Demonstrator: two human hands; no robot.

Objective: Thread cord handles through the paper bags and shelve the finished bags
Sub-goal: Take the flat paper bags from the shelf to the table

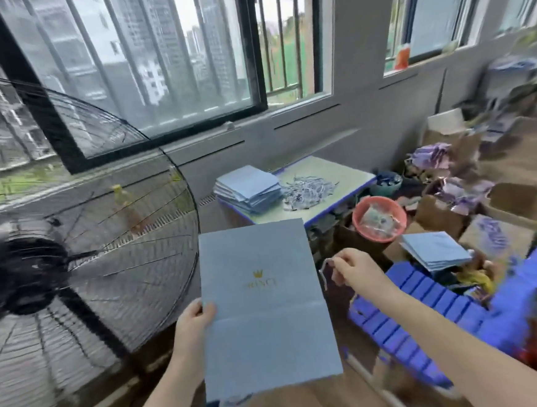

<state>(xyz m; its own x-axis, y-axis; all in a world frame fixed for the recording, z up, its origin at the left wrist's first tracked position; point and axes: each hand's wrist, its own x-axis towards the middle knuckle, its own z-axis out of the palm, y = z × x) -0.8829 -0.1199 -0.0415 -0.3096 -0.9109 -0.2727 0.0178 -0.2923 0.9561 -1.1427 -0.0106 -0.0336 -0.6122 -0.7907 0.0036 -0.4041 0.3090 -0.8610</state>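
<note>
While the flat blue paper bag is held up in mid-air at near centre, gold crown logo facing the camera, it is supported at one point only: the left hand pinches its left edge about halfway up, thumb on the front face. The right hand, just right of the bag and apart from it, pinches a short pale cord handle between thumb and fingertips; the cord hangs loose below the grip. No punched holes can be made out on the bag. Risk 1: a one-edge grip lets the sheet sag or twist, so the cord end would miss a hole or crease the paper. Risk 2: the big floor fan stands close on the left; whether it runs cannot be told, but a draught would flap the bag and swing the cord. Risk 3: the cord could slip and drop among the blue crates below. Farther off, the small table carries a stack of blue bags and a cord pile; a red basin sits right of it.
</note>
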